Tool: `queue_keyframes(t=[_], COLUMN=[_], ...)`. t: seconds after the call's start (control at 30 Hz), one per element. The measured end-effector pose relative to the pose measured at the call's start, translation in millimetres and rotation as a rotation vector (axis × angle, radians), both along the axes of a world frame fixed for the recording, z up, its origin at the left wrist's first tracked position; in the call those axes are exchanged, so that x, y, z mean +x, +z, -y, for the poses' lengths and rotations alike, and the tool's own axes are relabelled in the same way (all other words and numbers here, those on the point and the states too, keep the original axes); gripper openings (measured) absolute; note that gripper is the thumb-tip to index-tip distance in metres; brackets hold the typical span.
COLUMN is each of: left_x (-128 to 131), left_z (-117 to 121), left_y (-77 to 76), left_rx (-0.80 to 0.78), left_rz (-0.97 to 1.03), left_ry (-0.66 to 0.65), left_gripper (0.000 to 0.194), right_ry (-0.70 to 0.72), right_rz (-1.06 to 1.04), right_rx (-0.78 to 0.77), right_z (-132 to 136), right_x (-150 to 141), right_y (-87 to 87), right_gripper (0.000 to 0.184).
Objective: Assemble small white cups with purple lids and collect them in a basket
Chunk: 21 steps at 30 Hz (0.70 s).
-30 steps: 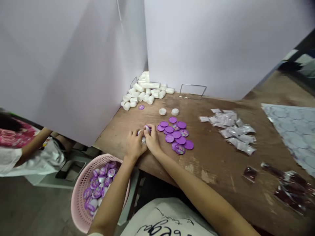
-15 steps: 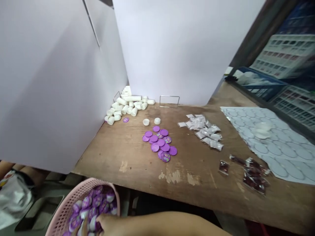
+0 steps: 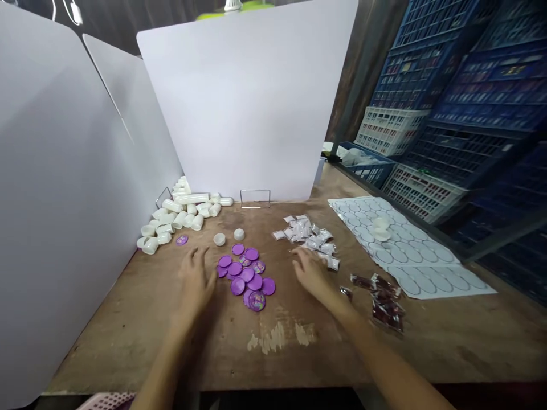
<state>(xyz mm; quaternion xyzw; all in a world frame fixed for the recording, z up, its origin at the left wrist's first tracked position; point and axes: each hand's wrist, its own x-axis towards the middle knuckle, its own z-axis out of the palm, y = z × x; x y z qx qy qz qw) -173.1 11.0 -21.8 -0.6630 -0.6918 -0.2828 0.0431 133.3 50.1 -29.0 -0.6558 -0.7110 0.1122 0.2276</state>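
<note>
My left hand (image 3: 196, 280), slightly blurred, hovers left of a cluster of purple lids (image 3: 247, 274), fingers apart and holding nothing. Beyond it stand two small white cups (image 3: 219, 240), and one lone purple lid (image 3: 182, 240) lies nearer the panel. My right hand (image 3: 311, 273) reaches the near edge of a pile of small white packets (image 3: 308, 232); its fingers look spread with nothing visible in them. By that wrist lie several dark red sachets (image 3: 387, 307), one partly covered by the arm. A heap of white cups (image 3: 183, 209) fills the back left corner.
White panels (image 3: 252, 108) enclose the back and left of the wooden table (image 3: 141, 336). Sheets printed with ovals (image 3: 405, 250) lie on the right, white discs on top. Stacked crates (image 3: 393, 134) stand beyond. A pink basket's rim (image 3: 106, 401) shows below the front edge.
The view has swung up and rightward from the basket. The hand that was among the purple-lidded cups there has left it, and both hands are now over the table.
</note>
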Motion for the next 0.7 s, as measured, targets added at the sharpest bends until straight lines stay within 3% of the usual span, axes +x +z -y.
queue_keyframes(t=[0.07,0.13,0.2,0.27,0.43,0.57,0.63,0.7], left_x=[18.7,33.6,47.3,61.8,96.4,121.4,138.9,160.1], left_z=[-62.8,-109.8,-139.3,-152.9,-143.2,-115.6,-97.0,-76.3], left_y=[4.5,4.4,1.0,-4.0,-10.0,-6.6,-8.5,-14.4], left_rx=[-0.155,-0.272,-0.321,-0.335,-0.308,-0.205,-0.178,-0.221], left_rz=[-0.043,-0.035,-0.031,-0.023,0.151,0.496,0.738,0.998], left_ry=[-0.001,-0.06,-0.152,-0.247,-0.384,-0.375,-0.325,-0.284], left_gripper=[0.06,0.067,0.057,0.037,0.019,0.02,0.029,0.047], right_ry=[-0.16,-0.229,-0.2,-0.138,0.003,0.041,-0.007,-0.065], right_rz=[0.15,0.224,0.259,0.283,0.322,0.277,0.167,-0.085], right_rx=[-0.004,-0.025,-0.025,-0.002,0.061,0.135,0.225,0.378], right_z=[-9.1,-14.6,-19.7,-23.7,-19.9,-15.2,-13.8,-10.0], right_x=[26.7,41.7,46.2,43.4,31.9,37.9,40.0,34.4], right_y=[-11.1,-20.7,-27.0,-29.9,-30.7,-27.1,-21.4,-14.0], right_gripper=[0.033,0.036,0.038,0.037,0.021,0.027,0.025,0.023])
